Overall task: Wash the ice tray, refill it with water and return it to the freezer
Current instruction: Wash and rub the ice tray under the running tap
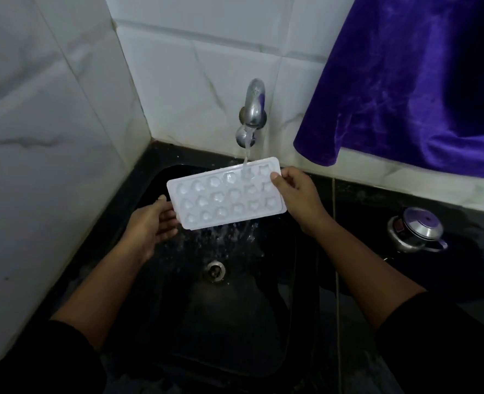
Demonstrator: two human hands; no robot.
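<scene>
White veined wall tiles [50,109]; black counter [377,200]; purple cloth [405,81] hanging.

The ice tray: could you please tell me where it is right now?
Head view, centre: the ice tray is above the black sink, under the running tap, held between the left hand and right hand.

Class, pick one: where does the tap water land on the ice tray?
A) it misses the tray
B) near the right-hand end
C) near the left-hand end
B: the stream from the tap strikes the ice tray in its far row, close to the right hand.
</scene>
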